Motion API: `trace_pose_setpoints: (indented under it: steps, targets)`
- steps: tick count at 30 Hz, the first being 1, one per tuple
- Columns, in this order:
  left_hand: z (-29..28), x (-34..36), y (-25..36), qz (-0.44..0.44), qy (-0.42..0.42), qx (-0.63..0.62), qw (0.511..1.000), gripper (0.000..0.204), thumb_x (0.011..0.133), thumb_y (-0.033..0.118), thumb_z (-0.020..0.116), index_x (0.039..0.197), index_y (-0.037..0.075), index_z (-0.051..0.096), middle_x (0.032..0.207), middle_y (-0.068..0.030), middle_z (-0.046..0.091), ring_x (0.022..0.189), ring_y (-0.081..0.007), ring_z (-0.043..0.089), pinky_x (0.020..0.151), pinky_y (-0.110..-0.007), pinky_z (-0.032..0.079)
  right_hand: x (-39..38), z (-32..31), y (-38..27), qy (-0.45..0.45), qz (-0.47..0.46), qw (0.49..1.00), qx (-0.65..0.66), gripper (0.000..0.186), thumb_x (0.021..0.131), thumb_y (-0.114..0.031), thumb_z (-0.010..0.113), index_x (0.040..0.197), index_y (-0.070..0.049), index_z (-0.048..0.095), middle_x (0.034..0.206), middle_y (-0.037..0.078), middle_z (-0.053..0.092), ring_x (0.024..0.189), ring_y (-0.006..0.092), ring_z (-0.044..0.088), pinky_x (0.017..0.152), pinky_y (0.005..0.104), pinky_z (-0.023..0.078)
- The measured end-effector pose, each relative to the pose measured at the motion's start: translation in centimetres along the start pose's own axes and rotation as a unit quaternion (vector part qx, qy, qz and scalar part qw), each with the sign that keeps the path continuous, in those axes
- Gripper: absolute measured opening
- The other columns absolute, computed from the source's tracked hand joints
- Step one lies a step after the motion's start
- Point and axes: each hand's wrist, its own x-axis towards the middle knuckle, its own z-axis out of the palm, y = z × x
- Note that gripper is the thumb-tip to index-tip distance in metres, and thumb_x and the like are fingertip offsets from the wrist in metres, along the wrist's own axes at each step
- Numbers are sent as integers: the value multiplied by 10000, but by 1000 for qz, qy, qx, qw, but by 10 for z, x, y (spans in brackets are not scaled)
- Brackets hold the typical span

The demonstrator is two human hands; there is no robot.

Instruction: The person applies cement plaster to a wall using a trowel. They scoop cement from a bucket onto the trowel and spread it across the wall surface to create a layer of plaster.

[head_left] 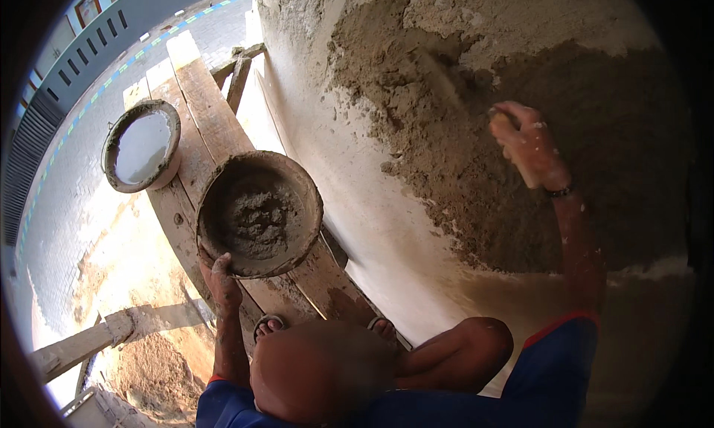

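Note:
My left hand grips the near-left rim of a round, mud-caked basin, thumb over the edge. Wet grey-brown mortar lies in a heap at its bottom. At the wall on the right, my right hand is closed round the light wooden handle of a trowel. Its blade is smeared by motion against the rough, fresh mortar on the wall. Darker, flatter mortar covers the wall beyond that hand.
A bucket of cloudy water stands left of the basin on the scaffold planks, where my sandalled feet also rest. A wooden crossbar juts out at the lower left. Below lie paving and a sand heap. Pale wall borders the planks.

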Motion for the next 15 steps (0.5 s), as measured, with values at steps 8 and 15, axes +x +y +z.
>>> trace_pose_setpoints:
  steps: [8, 15]
  targets:
    - [-19, -12, 18, 52, 103, -38, 993, 633, 790, 115, 557, 1371, -50, 366, 1286, -168, 495, 1161, -249, 484, 1032, -330, 355, -2, -10, -25, 93, -27, 995, -35, 402, 902, -252, 594, 1235, -29, 557, 765, 2, 540, 629, 63, 509, 570, 259, 462]
    - [3, -6, 10, 59, 45, 40, 996, 642, 795, 135, 579, 1373, -48, 370, 1322, -172, 472, 1205, -264, 459, 1047, -350, 342, -11, 164, -8, 41, -496, 839, -222, 402, 821, -133, 623, 1209, -54, 555, 896, 118, 586, 794, 182, 584, 675, 321, 486]
